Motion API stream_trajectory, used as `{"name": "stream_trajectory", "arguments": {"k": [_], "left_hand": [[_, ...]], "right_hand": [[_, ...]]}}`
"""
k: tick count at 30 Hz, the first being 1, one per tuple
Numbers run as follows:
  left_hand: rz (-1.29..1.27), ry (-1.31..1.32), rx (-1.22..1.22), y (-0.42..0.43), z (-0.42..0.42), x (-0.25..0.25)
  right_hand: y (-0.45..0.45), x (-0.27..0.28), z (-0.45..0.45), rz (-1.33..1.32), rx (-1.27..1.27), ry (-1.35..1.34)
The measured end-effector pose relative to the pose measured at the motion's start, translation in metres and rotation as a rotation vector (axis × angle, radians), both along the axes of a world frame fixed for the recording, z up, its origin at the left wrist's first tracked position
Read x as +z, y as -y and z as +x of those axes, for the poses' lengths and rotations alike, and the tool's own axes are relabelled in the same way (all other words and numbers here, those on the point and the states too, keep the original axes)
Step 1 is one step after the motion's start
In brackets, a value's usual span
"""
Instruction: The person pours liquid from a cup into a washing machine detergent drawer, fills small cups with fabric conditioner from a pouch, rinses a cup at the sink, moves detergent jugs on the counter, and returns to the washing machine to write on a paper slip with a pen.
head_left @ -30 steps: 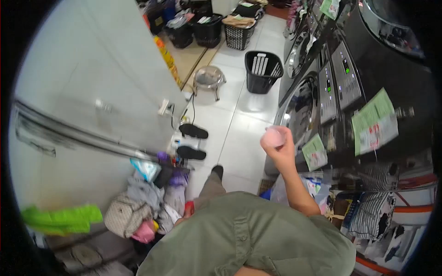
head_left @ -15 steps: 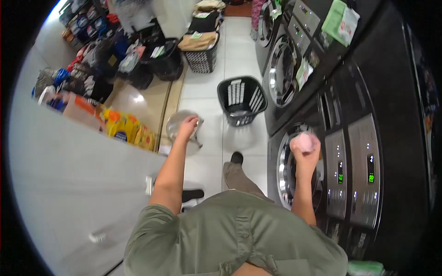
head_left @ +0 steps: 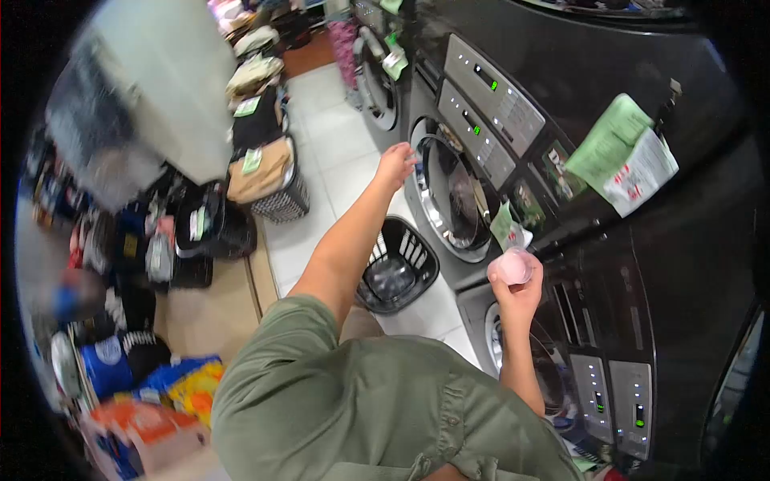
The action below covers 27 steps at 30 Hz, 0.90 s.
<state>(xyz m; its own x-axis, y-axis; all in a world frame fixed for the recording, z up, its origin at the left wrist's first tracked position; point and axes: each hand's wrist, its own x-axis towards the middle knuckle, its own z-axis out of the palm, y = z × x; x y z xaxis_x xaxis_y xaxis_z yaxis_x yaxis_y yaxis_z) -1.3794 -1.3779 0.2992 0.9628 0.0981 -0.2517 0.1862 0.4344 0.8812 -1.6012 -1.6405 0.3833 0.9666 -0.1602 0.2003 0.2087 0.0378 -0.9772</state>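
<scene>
your left hand (head_left: 394, 167), loosely uncurled, is hovering just left of the round machine door (head_left: 457, 191), nearer than your right hand (head_left: 518, 293), which is gripping the pink cup (head_left: 513, 266).

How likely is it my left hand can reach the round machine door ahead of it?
Probably yes: your left hand looks empty and is stretched out close by the round door, with nothing visible between them. The right hand, holding the pink cup, is off to the side.
</scene>
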Motion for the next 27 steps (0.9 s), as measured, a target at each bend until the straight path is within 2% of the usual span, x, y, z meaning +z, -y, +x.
{"name": "stream_trajectory", "arguments": {"k": [3,5,7,9,11,12,17,21,24,27], "left_hand": [[-0.130,0.001,0.042,-0.012,0.119,0.002],[-0.126,0.054,0.022,-0.018,0.184,0.005],[-0.274,-0.019,-0.008,-0.021,0.235,0.007],[-0.351,-0.085,-0.034,-0.024,0.257,0.014],[-0.733,0.054,-0.410,-0.028,0.282,0.009],[-0.748,-0.009,-0.439,-0.029,0.290,0.007],[-0.612,-0.163,-0.514,-0.038,0.294,0.007],[-0.571,-0.105,-0.572,-0.086,0.257,0.022],[-0.584,-0.090,-0.608,-0.113,0.238,0.021],[-0.543,-0.053,-0.608,-0.132,0.221,0.022]], "right_hand": [[-0.044,-0.011,0.041,0.017,-0.150,0.024],[-0.078,-0.008,0.068,0.063,-0.246,0.020],[-0.109,-0.005,0.101,-0.040,-0.353,0.029],[-0.140,0.000,0.131,-0.006,-0.427,-0.007],[-0.164,0.010,0.164,-0.031,-0.507,-0.013],[-0.174,0.009,0.179,-0.078,-0.537,0.014],[-0.214,0.026,0.257,-0.152,-0.600,0.044],[-0.231,0.027,0.302,-0.259,-0.636,0.098],[-0.233,0.015,0.331,-0.222,-0.611,0.133],[-0.240,0.013,0.349,-0.368,-0.674,0.044]]}}
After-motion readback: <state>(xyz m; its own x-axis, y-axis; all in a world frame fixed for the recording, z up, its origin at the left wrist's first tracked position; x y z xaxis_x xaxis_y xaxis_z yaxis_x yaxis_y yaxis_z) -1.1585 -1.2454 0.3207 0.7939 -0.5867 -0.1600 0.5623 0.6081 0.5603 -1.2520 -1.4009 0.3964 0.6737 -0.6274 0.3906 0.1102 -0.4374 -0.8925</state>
